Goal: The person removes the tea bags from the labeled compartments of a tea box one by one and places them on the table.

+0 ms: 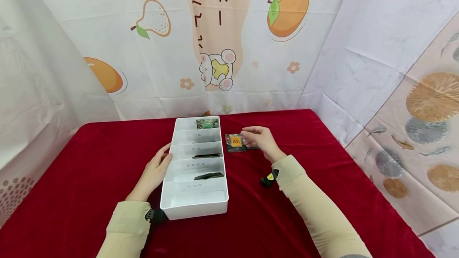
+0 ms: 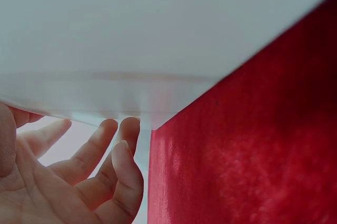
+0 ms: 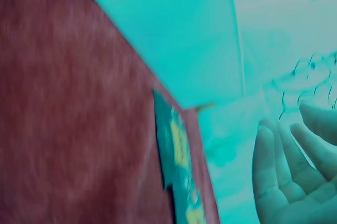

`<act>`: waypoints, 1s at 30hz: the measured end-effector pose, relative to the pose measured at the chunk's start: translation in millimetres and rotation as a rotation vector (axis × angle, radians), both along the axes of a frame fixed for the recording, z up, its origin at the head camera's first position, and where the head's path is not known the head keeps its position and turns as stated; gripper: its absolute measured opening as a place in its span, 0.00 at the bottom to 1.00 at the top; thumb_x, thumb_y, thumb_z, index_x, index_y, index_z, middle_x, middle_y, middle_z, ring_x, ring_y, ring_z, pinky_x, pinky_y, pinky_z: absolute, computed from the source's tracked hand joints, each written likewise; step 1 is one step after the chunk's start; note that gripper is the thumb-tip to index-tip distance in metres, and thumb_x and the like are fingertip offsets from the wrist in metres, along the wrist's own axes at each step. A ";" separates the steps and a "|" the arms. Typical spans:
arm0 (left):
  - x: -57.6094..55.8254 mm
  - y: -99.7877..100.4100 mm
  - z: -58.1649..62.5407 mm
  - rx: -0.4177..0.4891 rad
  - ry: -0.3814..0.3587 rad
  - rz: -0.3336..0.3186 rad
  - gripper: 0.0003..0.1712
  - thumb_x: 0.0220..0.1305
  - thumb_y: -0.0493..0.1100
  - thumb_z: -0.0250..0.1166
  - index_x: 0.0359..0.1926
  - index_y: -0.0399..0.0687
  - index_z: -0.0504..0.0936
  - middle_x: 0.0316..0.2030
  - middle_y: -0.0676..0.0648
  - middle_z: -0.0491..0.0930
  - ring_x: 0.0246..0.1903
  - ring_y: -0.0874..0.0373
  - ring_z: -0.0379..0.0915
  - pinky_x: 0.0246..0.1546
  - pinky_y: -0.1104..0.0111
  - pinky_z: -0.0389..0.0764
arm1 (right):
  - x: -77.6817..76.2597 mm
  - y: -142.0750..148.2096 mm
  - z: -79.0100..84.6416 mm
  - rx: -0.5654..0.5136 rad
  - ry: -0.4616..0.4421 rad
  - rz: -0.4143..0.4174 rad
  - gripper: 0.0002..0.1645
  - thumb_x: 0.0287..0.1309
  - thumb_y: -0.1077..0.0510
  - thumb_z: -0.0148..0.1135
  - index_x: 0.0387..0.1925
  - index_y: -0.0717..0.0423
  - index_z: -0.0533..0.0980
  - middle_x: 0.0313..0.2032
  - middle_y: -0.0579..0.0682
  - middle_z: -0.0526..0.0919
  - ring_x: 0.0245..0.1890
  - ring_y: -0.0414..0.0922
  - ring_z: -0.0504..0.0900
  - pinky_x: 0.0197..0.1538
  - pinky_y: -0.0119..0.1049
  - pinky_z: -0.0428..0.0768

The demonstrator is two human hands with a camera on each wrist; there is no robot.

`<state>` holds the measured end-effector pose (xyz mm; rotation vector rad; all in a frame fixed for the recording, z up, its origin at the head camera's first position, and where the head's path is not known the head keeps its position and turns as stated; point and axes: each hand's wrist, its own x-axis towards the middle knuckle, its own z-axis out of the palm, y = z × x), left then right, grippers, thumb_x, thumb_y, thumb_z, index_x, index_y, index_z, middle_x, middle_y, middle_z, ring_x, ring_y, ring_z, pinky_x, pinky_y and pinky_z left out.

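A long white divided box (image 1: 191,210) stands on the red cloth. My left hand (image 1: 155,169) rests along its left side, and in the left wrist view its relaxed fingers (image 2: 95,147) meet the box wall. To the right of the box lies a small dark packet with an orange label (image 1: 236,141). Another dark packet (image 1: 252,146) is mostly hidden under my right hand (image 1: 261,140), which hovers at the packets. The right wrist view has loosely bent fingers (image 3: 287,171) holding nothing, with two overlapping packets (image 3: 180,145) lying on the cloth.
Labelled dividers split the box into several compartments. A green-labelled packet (image 1: 207,124) lies in the farthest one, and dark packets (image 1: 208,175) stand in others. Behind the table hangs a fruit-printed curtain (image 1: 143,71); a patterned sheet (image 1: 412,130) covers the right side.
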<state>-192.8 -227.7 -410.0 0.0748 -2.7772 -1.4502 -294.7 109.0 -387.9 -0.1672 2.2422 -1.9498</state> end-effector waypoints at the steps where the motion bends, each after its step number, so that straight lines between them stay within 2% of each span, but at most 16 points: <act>1: -0.2 -0.2 -0.4 -0.001 0.002 -0.001 0.31 0.79 0.49 0.45 0.77 0.46 0.54 0.63 0.31 0.70 0.53 0.38 0.77 0.52 0.50 0.80 | 2.6 -3.0 1.2 0.004 0.000 0.023 0.22 0.65 0.57 0.63 0.57 0.64 0.78 0.47 0.60 0.86 0.33 0.49 0.87 0.44 0.44 0.86; 4: -0.5 -0.7 -1.0 -0.001 0.005 -0.003 0.31 0.79 0.49 0.45 0.77 0.46 0.54 0.63 0.31 0.69 0.53 0.38 0.77 0.52 0.50 0.80 | 10.9 -11.5 4.7 0.026 0.011 0.086 0.21 0.64 0.57 0.64 0.55 0.65 0.79 0.44 0.56 0.87 0.29 0.47 0.85 0.39 0.38 0.85; 8: -0.9 -1.1 -2.0 -0.001 0.009 -0.005 0.31 0.79 0.49 0.45 0.77 0.46 0.53 0.63 0.31 0.70 0.53 0.38 0.77 0.51 0.50 0.81 | 23.7 -21.2 9.9 0.026 0.039 0.146 0.21 0.64 0.58 0.64 0.54 0.66 0.79 0.46 0.59 0.87 0.26 0.44 0.84 0.35 0.35 0.84; 11: -1.2 -1.3 -2.6 0.000 0.012 -0.006 0.31 0.79 0.49 0.45 0.77 0.46 0.53 0.63 0.31 0.69 0.53 0.38 0.77 0.51 0.50 0.81 | 33.8 -26.7 12.6 0.017 0.060 0.184 0.21 0.63 0.59 0.64 0.54 0.68 0.79 0.46 0.56 0.87 0.25 0.44 0.83 0.34 0.34 0.83; 21: -0.3 -0.9 0.2 -0.004 0.004 -0.004 0.31 0.79 0.50 0.45 0.77 0.47 0.53 0.63 0.31 0.69 0.54 0.38 0.77 0.53 0.49 0.80 | 64.0 -40.2 16.8 0.072 0.134 0.309 0.16 0.62 0.58 0.66 0.46 0.65 0.83 0.35 0.47 0.87 0.26 0.48 0.82 0.32 0.35 0.81; 23: -0.1 -0.6 0.7 -0.003 0.003 -0.003 0.31 0.79 0.50 0.45 0.77 0.47 0.54 0.63 0.31 0.69 0.54 0.38 0.77 0.53 0.49 0.79 | 69.7 -42.2 17.2 0.069 0.145 0.328 0.15 0.62 0.59 0.66 0.45 0.66 0.83 0.35 0.51 0.87 0.25 0.45 0.81 0.31 0.35 0.81; 27: 0.3 -0.3 0.9 0.000 0.005 -0.005 0.31 0.79 0.49 0.45 0.77 0.47 0.54 0.63 0.31 0.70 0.54 0.38 0.77 0.53 0.49 0.80 | 79.5 -44.9 15.0 0.093 0.167 0.369 0.13 0.62 0.59 0.66 0.44 0.64 0.84 0.34 0.66 0.84 0.24 0.41 0.79 0.30 0.35 0.80; 30: 0.7 -0.2 0.9 0.002 0.004 -0.004 0.31 0.79 0.49 0.45 0.77 0.46 0.54 0.63 0.31 0.70 0.53 0.38 0.77 0.52 0.49 0.80 | 85.5 -46.0 12.7 0.152 0.208 0.418 0.11 0.62 0.57 0.66 0.42 0.59 0.85 0.31 0.65 0.83 0.23 0.40 0.76 0.29 0.35 0.79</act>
